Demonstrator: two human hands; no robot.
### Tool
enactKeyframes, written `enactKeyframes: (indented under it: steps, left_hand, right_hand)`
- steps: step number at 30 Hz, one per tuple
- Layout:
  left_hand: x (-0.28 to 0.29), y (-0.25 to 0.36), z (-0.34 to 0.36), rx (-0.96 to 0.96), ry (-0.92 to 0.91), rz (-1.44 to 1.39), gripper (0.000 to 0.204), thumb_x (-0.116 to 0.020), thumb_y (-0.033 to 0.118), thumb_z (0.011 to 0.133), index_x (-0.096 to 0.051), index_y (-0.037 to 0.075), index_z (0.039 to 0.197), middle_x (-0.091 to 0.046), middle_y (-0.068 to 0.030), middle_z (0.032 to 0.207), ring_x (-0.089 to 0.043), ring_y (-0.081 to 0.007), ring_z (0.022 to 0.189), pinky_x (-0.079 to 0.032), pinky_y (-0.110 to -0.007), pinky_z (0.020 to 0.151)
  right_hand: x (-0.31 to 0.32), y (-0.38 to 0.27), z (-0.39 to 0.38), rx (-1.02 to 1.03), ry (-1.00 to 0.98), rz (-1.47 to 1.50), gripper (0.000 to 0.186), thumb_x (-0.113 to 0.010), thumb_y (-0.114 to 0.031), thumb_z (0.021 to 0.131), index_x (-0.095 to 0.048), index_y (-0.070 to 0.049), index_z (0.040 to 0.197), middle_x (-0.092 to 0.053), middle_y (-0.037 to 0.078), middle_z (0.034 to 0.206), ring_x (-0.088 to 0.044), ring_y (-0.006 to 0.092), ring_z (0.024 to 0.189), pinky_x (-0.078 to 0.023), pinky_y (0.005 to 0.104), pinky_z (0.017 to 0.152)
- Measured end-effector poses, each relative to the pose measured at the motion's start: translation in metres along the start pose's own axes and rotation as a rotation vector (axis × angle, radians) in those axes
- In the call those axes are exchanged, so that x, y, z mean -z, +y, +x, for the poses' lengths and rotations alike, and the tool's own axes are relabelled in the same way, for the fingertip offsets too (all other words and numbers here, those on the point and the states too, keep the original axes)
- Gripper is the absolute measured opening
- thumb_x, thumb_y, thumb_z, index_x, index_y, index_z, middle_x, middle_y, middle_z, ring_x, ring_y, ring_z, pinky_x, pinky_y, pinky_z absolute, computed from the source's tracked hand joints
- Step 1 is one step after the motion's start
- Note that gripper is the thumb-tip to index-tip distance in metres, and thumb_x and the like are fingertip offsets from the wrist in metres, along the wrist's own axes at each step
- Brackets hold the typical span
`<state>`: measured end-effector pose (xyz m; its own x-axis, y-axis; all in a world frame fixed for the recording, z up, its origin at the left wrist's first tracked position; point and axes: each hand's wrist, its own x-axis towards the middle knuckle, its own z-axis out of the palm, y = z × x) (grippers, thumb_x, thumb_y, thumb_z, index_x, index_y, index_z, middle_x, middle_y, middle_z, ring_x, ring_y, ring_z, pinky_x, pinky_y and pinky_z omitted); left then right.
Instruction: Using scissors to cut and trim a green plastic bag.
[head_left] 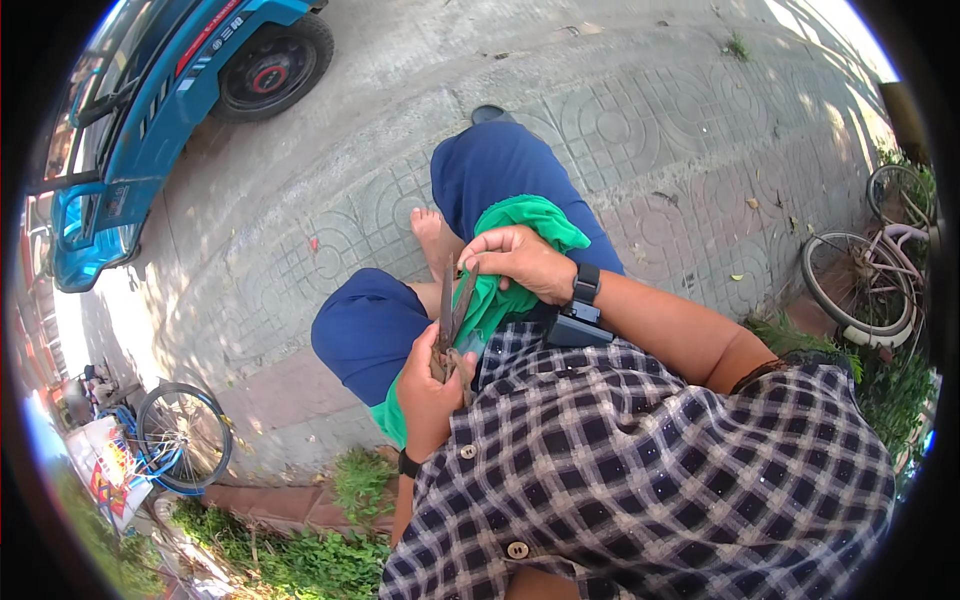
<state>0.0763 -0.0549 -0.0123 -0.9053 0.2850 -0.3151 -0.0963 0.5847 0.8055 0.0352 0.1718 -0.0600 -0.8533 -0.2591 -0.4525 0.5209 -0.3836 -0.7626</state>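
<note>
A pair of old, dark metal scissors is held in my left hand, its fingers closed around the handles. Its two blades stand apart and point away from my body. My right hand is closed in a pinch at the blade tips; whatever lies between thumb and finger is too small to make out. A green cloth lies across my lap, under both hands, over dark blue trousers. Beside the scissors handles, a small clear piece rests against the cloth.
A blue three-wheeled cargo vehicle stands at the upper left. Bicycles lean at the lower left and far right. Patterned paving surrounds my legs. Green plants grow along a low kerb behind me.
</note>
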Motion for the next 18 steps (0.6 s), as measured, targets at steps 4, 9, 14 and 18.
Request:
enactKeyframes:
  steps: [4, 9, 14, 18]
  left_hand:
    - [0.004, -0.005, -0.008, 0.066, -0.006, 0.016, 0.050, -0.075, 0.014, 0.076, -0.056, -0.001, 0.120, -0.065, -0.0113, 0.100, -0.063, -0.0167, 0.082, -0.049, -0.028, 0.075]
    - [0.003, 0.001, -0.010, 0.097, 0.024, -0.026, 0.049, -0.071, 0.008, 0.076, -0.054, 0.000, 0.122, -0.064, -0.0113, 0.098, -0.063, -0.0175, 0.082, -0.049, -0.029, 0.076]
    - [0.005, 0.002, -0.009, 0.213, 0.067, -0.147, 0.055, -0.065, 0.000, 0.075, -0.048, 0.001, 0.128, -0.061, -0.0147, 0.108, -0.061, -0.0214, 0.095, -0.047, -0.030, 0.086]
    - [-0.001, -0.022, -0.002, -0.080, -0.011, -0.048, 0.059, -0.062, -0.002, 0.071, -0.048, 0.000, 0.128, -0.058, -0.0178, 0.115, -0.059, -0.0267, 0.105, -0.044, -0.033, 0.091]
  right_hand:
    - [0.000, 0.001, 0.001, 0.001, 0.002, 0.021, 0.014, -0.063, -0.020, 0.089, -0.067, -0.009, 0.097, -0.064, -0.006, 0.084, -0.055, -0.0007, 0.071, -0.040, 0.0153, 0.057]
    - [0.000, -0.001, 0.000, 0.009, 0.019, 0.042, 0.016, -0.064, -0.022, 0.088, -0.067, -0.009, 0.096, -0.064, -0.005, 0.083, -0.055, 0.0014, 0.072, -0.041, 0.0175, 0.058]
    - [0.000, -0.001, 0.000, 0.014, -0.007, 0.060, 0.016, -0.063, -0.021, 0.090, -0.066, -0.008, 0.098, -0.064, -0.006, 0.086, -0.055, -0.0005, 0.074, -0.041, 0.0146, 0.057]
    - [0.001, 0.000, 0.000, 0.021, -0.024, 0.067, 0.014, -0.063, -0.020, 0.089, -0.066, -0.009, 0.098, -0.065, -0.005, 0.087, -0.055, 0.0007, 0.075, -0.042, 0.0164, 0.059]
